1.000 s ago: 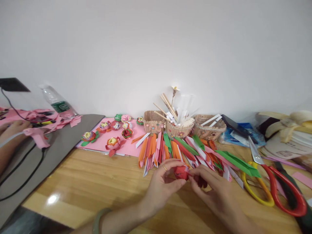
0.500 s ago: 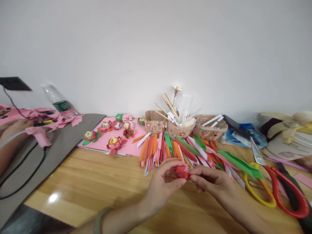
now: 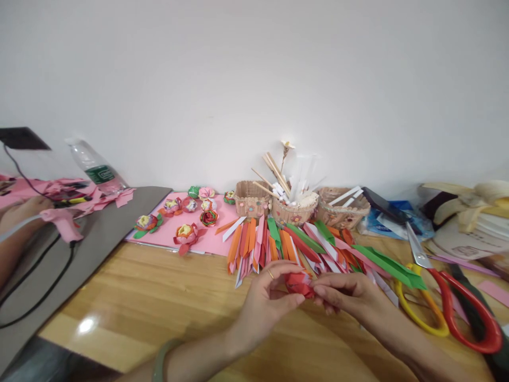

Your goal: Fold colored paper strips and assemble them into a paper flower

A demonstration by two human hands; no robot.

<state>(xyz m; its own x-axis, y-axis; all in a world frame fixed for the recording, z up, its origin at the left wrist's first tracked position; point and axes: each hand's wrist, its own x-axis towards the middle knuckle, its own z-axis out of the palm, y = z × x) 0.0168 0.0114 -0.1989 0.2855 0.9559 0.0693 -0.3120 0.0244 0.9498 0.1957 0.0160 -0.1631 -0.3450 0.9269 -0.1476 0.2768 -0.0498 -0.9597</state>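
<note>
Between my two hands is a small folded red paper flower (image 3: 299, 284), held just above the wooden table (image 3: 159, 297). My left hand (image 3: 270, 297) grips it from the left, with the fingers over the top and the thumb below. On its right side, the fingertips and thumb of my right hand (image 3: 342, 292) pinch the edge of the red paper. Part of the flower is hidden behind the fingers. Just beyond my hands lies a spread of folded paper strips (image 3: 248, 239) in orange, pink, white, red and green.
Finished paper flowers (image 3: 186, 233) rest on a pink sheet (image 3: 163, 233). Small baskets (image 3: 252, 200) line the wall, one filled with sticks. Scissors (image 3: 445, 307) lie at right, near a peeled banana (image 3: 469, 207). At left, another person's hand (image 3: 27, 209) is beside a pink glue gun (image 3: 61, 223).
My right hand's fingers have shifted slightly on the red flower, and the flower has turned a little. The left hand keeps its hold.
</note>
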